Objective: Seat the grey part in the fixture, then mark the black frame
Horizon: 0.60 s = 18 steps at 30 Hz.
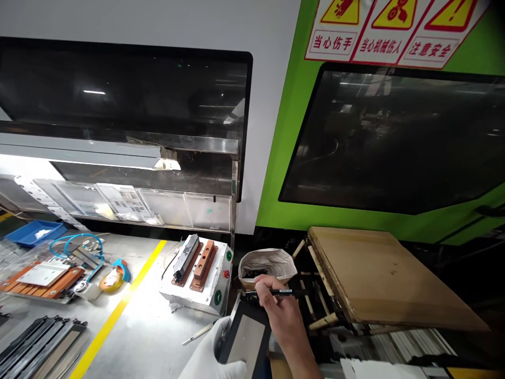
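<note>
While my gloved left hand [211,358] is gripping the black-framed panel [246,339], I am trimming its top edge.
My bare right hand [282,316] is pinching a black-handled blade tool [282,292]; next stroke needs steady following of the frame.

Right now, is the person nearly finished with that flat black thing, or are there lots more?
In hand: the gloved left hand grips a flat black framed panel, and the bare right hand puts a black pen to its top edge. Similar black panels lie stacked on the table at the left; whether those are finished or waiting cannot be told.
</note>
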{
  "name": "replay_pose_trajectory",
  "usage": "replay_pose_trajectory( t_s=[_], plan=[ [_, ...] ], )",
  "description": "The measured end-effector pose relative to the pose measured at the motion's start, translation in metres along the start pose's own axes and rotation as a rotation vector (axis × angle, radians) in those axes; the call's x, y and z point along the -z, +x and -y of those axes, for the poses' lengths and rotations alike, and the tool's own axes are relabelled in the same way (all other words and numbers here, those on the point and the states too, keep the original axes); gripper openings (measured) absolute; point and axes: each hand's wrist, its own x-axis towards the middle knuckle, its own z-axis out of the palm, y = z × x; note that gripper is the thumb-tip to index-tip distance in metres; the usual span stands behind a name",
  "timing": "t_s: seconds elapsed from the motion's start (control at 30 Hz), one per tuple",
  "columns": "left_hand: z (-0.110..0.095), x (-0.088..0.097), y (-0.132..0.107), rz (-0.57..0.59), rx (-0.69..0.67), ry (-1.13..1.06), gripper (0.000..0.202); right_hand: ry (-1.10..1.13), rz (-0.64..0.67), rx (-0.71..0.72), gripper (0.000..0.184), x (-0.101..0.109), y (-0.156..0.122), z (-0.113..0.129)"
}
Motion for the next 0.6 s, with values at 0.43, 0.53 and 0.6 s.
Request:
replay_pose_trajectory(
  t_s=[0.43,0.53,0.6],
  plan=[
    [0.034,0.032,0.002,-0.583,0.189,-0.437,0.077,0.117,-0.502,-0.017,0.038,0.021,-0.068,-0.026],
    [0.034,0.045,-0.005,-0.586,0.175,-0.710,0.071,0.197,-0.485,-0.141,0.039,0.022,-0.102,-0.041],
    [0.030,0.047,-0.009,-0.621,0.146,-0.654,0.068,0.230,-0.437,-0.171,0.038,0.022,-0.118,-0.051]
  ],
)
